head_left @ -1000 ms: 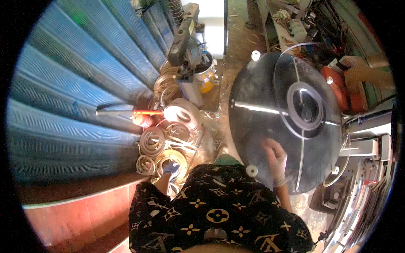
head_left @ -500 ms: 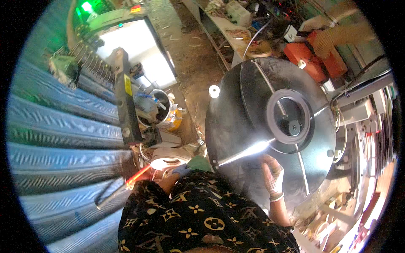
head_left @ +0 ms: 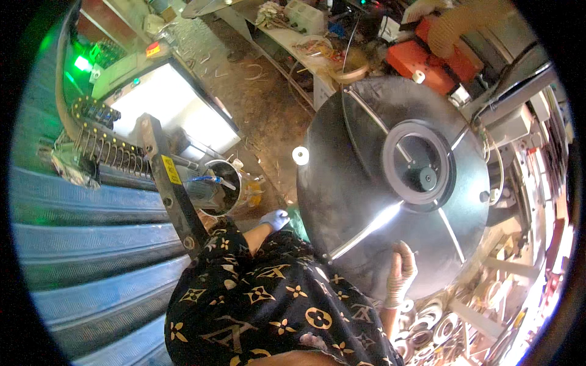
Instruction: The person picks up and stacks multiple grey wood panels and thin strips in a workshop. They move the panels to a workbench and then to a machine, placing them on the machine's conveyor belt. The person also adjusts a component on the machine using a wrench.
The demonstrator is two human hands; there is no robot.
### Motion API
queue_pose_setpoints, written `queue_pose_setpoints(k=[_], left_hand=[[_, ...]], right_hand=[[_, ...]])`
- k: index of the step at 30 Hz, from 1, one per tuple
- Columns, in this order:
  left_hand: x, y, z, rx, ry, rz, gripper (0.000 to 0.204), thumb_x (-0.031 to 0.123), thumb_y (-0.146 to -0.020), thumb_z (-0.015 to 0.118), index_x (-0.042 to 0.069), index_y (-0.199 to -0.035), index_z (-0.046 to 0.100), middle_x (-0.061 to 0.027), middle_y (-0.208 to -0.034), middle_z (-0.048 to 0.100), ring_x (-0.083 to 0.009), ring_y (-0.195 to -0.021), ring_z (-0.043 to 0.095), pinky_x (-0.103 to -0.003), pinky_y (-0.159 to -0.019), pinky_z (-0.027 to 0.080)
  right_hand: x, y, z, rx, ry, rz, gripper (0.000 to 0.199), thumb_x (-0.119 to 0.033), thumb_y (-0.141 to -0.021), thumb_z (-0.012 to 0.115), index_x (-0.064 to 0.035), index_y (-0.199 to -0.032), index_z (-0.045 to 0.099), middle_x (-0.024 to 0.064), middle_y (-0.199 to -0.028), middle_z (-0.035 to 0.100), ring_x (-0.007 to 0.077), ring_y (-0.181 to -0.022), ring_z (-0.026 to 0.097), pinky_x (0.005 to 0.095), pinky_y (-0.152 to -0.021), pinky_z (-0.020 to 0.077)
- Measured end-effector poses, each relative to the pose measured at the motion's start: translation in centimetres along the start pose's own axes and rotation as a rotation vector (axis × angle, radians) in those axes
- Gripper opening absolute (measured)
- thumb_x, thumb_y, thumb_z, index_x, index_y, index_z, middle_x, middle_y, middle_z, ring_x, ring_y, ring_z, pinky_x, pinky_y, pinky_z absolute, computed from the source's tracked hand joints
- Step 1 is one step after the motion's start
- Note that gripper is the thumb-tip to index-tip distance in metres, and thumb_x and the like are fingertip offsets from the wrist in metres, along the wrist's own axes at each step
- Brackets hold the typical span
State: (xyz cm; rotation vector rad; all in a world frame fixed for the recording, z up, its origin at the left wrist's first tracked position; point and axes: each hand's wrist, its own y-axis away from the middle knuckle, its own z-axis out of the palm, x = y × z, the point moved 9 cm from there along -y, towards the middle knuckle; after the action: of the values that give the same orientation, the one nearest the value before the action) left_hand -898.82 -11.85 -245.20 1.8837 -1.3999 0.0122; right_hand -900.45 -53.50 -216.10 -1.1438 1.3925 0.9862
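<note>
A large round black drum or bowl fills the middle right, with thin metal rods running across it to a grey central ring. Inside that ring sits a small dark wheel. At the near rim is my right hand, in a pale ribbed glove. Its fingers are drawn together, and a tiny dark tip shows beside them; what it grips is unclear. My left hand, in a bluish glove, is curled closed left of the drum, beside something green. Whatever it may hold is hidden.
A dark metal beam with a yellow label slants at left, beside a bucket. Behind them stands a brightly lit panel. A white spool is left of the drum. Scrap rings lie lower right; red equipment stands behind.
The view has turned and shifted. My left hand has moved forward and right, nearer the green thing. The right hand has drawn back toward me from the rod, its fingers now closer together.
</note>
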Motion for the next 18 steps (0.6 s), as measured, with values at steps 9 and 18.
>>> queue_pose_setpoints(k=[9, 18], left_hand=[[-1.3, -11.8, -9.1, -0.097, -0.169, 0.103, 0.048, 0.051, -0.082, 0.050, 0.016, -0.115, 0.056, -0.0120, -0.118, 0.057, -0.0326, -0.107, 0.053, -0.041, -0.091, 0.041], [-8.8, -23.2, -26.2, -0.298, -0.062, -0.194, 0.052, 0.041, -0.085, 0.053, 0.004, -0.121, 0.051, -0.0172, -0.120, 0.054, -0.0307, -0.104, 0.055, -0.039, -0.083, 0.044]], right_hand=[[-2.4, -5.5, 1.6, 0.210, 0.101, -0.002, 0.028, -0.001, -0.087, 0.049, 0.0019, -0.114, 0.056, 0.0107, -0.103, 0.061, 0.0166, -0.096, 0.057, 0.0288, -0.088, 0.0433], [-12.9, -22.6, 24.9, 0.103, 0.399, -0.171, 0.023, 0.001, -0.076, 0.055, -0.0010, -0.098, 0.061, 0.0097, -0.090, 0.064, 0.0197, -0.086, 0.060, 0.0305, -0.081, 0.0458]])
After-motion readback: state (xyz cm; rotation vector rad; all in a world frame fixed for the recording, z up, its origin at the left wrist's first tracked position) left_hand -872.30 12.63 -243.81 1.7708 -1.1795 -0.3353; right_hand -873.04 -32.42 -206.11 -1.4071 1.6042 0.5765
